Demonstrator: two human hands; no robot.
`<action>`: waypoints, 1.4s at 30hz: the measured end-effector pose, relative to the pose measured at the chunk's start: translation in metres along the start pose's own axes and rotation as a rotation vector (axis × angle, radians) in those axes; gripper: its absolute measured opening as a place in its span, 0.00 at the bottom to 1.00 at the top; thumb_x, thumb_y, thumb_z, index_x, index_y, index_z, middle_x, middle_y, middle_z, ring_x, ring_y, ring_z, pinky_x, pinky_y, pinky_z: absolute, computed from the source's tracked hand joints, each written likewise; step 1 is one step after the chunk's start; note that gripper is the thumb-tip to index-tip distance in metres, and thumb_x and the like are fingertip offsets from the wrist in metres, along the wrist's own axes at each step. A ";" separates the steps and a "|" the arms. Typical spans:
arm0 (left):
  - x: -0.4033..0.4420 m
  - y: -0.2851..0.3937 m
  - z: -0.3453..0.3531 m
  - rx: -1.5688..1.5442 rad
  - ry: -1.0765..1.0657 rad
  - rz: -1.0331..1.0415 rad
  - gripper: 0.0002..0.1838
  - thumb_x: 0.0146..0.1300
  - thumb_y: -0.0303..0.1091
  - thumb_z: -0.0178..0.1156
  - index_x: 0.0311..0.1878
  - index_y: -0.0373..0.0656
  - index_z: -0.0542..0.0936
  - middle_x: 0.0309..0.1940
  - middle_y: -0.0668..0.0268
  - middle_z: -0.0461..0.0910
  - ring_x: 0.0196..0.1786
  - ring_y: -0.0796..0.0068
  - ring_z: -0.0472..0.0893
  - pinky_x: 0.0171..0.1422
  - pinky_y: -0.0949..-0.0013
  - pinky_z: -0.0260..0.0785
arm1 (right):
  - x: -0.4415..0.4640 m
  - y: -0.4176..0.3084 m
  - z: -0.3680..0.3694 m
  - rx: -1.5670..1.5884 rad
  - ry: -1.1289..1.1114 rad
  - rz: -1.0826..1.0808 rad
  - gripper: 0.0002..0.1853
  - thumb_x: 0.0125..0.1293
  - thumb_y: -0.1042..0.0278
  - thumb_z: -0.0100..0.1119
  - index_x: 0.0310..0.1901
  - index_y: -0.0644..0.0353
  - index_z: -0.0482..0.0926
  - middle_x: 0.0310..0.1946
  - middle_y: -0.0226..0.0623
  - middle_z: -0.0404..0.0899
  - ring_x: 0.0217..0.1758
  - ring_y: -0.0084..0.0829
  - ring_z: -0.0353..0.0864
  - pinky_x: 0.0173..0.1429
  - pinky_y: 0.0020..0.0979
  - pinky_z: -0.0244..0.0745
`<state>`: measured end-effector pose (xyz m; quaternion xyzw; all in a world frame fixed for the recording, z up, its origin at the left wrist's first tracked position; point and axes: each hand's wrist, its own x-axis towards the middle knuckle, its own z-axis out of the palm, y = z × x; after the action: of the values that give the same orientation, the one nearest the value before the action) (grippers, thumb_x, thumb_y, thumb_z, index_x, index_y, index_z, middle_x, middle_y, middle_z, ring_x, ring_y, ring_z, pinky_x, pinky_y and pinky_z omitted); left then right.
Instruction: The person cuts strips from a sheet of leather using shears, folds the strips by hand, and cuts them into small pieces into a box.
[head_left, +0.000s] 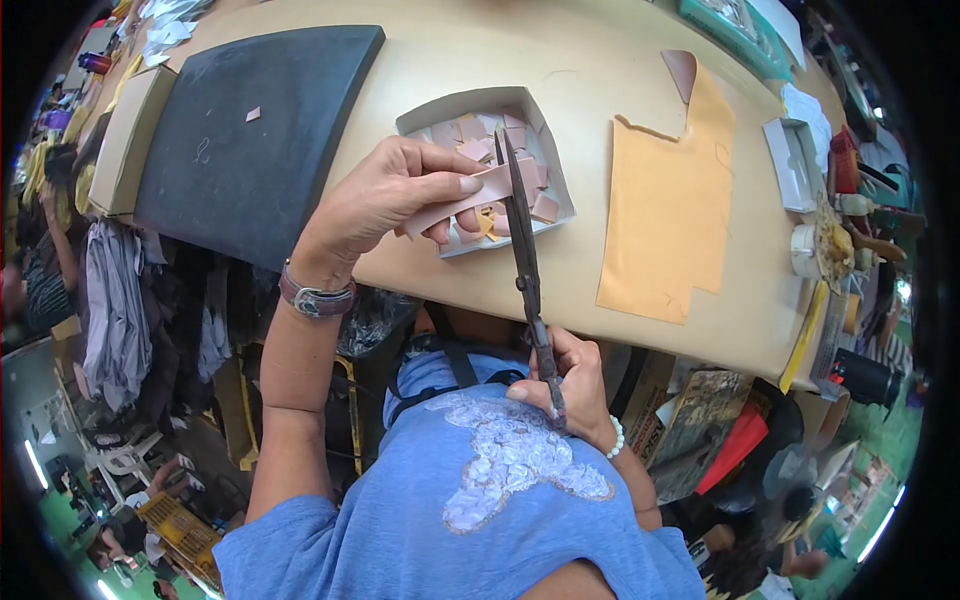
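Note:
My left hand [400, 195] pinches a narrow pinkish leather strip [455, 200] above an open white box [557, 190]. Long dark scissors [524, 245] are in my right hand [575, 385], held close to my body with the blades pointing away from me. The strip's far end lies between the blades. Inside the box are several small cut leather pieces [470, 130], pink and tan. Part of the scissors' handle is hidden behind my right fingers.
A large black board [260, 130] lies at the left of the table [480, 50], bearing one small pink scrap [253, 114]. Tan leather sheet [665, 210] is spread to the right. Beyond it stand a small white box [792, 165] and a yellow ruler [803, 335] at the edge.

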<state>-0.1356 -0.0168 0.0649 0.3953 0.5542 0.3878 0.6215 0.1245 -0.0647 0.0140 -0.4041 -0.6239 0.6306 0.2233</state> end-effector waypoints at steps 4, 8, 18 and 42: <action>0.003 -0.005 -0.002 -0.023 0.001 -0.004 0.17 0.60 0.36 0.58 0.45 0.31 0.77 0.24 0.61 0.81 0.19 0.86 0.77 0.19 0.88 0.64 | 0.000 -0.007 0.004 -0.059 0.020 0.008 0.26 0.41 0.56 0.76 0.17 0.61 0.64 0.10 0.25 0.57 0.16 0.16 0.55 0.18 0.22 0.52; 0.000 0.000 0.003 -0.086 0.011 -0.018 0.16 0.60 0.32 0.56 0.46 0.27 0.75 0.22 0.62 0.80 0.19 0.85 0.76 0.21 0.86 0.68 | -0.002 -0.002 0.006 -0.073 0.039 0.013 0.24 0.44 0.59 0.75 0.16 0.61 0.64 0.09 0.25 0.56 0.15 0.15 0.54 0.17 0.22 0.51; 0.002 -0.011 -0.003 -0.072 0.008 -0.023 0.16 0.60 0.33 0.57 0.45 0.29 0.76 0.23 0.61 0.81 0.18 0.87 0.76 0.20 0.88 0.64 | -0.006 0.000 0.010 -0.146 0.066 0.022 0.24 0.46 0.61 0.73 0.14 0.60 0.63 0.07 0.27 0.57 0.13 0.15 0.55 0.15 0.23 0.51; -0.003 -0.014 -0.002 -0.024 0.013 0.000 0.16 0.60 0.33 0.57 0.45 0.28 0.76 0.25 0.62 0.81 0.20 0.85 0.76 0.26 0.84 0.69 | -0.014 0.011 0.007 0.005 -0.001 0.040 0.27 0.37 0.54 0.77 0.18 0.59 0.64 0.09 0.25 0.59 0.15 0.15 0.56 0.18 0.22 0.53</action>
<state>-0.1372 -0.0243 0.0533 0.3853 0.5535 0.3969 0.6227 0.1296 -0.0819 0.0055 -0.4157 -0.6140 0.6369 0.2112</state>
